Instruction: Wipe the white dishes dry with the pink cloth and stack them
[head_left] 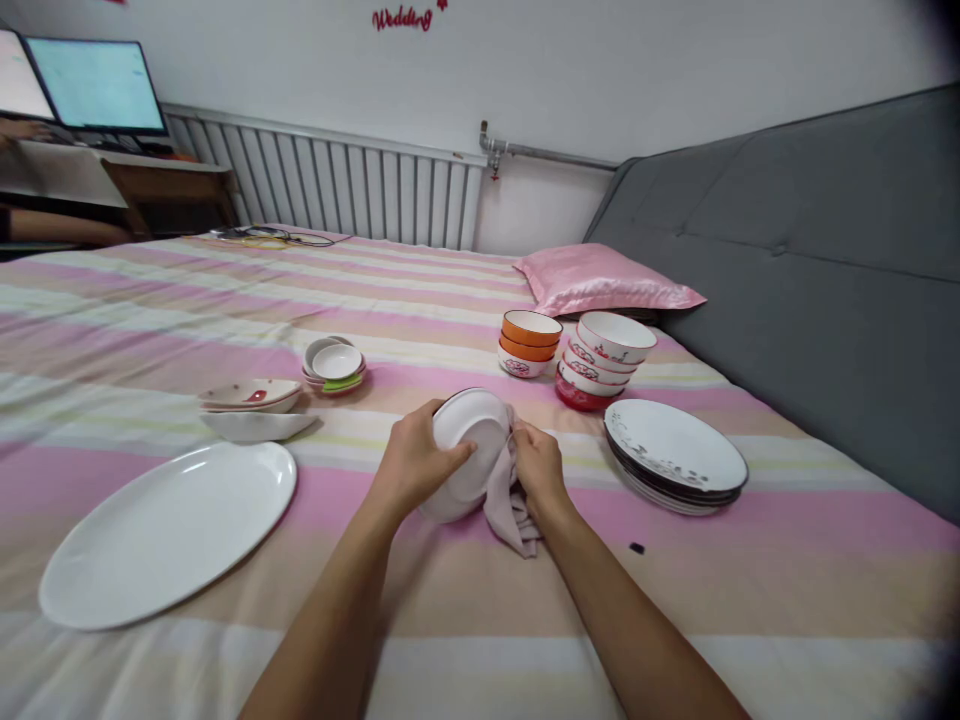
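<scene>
A striped bedsheet lies beside a gray upholstered headboard, a ribbed radiator beyond. Over the bedsheet, a tilted white plate sits between the left hand, gripping its left side, and the right hand, clutching a pale cloth against its right rim.

Has a white wall with red "Wedding" lettering, a ribbed radiator below, a grey upholstered headboard right, a wooden desk left.
</scene>
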